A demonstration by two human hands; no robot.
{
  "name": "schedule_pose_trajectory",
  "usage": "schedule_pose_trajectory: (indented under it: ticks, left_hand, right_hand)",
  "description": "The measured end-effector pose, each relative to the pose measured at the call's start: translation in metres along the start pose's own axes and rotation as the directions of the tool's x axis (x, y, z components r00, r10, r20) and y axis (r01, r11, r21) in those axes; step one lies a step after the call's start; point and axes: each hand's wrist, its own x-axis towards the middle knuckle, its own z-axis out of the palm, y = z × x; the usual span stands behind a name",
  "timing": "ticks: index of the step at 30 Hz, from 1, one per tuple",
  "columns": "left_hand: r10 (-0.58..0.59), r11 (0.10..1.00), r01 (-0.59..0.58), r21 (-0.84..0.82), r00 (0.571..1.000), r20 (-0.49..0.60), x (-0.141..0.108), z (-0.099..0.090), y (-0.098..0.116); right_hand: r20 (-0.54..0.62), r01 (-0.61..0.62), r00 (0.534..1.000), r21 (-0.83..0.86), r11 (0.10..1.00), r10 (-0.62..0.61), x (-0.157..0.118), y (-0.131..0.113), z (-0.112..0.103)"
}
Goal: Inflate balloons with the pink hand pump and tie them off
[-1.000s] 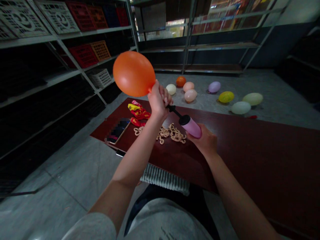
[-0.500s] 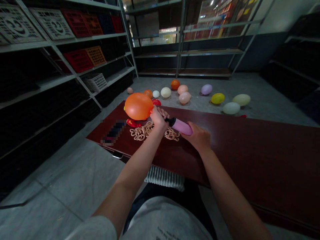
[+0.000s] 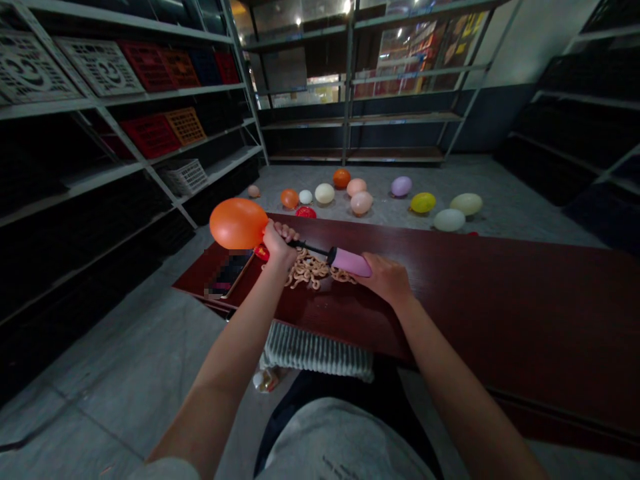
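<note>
Table [image 3: 480, 293]; balloon [image 3: 237, 223] in left hand [image 3: 280, 243]; pump [image 3: 351, 262] in right hand [image 3: 390, 277]

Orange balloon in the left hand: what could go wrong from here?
The orange balloon could slip or leak air if the left hand loosens at its neck. The pink pump, in the right hand, might brush the tan curled pieces that it overlaps in view.

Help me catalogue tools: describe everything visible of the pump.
The pump looks plastic: pink barrel, black collar and thin black rod, extended. It is held aslant over the table. The right hand grips the barrel's outer end; the left hand holds the other, black end, tip hidden, at the orange balloon.
</note>
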Motion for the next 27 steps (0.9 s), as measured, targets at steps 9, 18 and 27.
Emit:
schedule_pose_trajectory:
  ticks: [9, 18, 27]
  left_hand:
    - [0.166, 0.982, -0.182, 0.057, 0.963, 0.214, -0.016, 0.025, 0.068]
    - [0.128, 0.989, -0.142, 0.049, 0.969, 0.211, -0.033, 0.096, 0.036]
    - [0.027, 0.979, -0.088, 0.184, 0.95, 0.311, -0.042, 0.116, -0.043]
  right_hand:
    - [0.007, -0.038, 0.999, 0.206, 0.978, 0.038, 0.007, -0.007, 0.008]
    - [-0.063, -0.277, 0.946, 0.351, 0.894, 0.318, 0.009, 0.004, 0.008]
    - [-0.106, -0.347, 0.902, 0.399, 0.849, 0.419, 0.011, 0.008, 0.011]
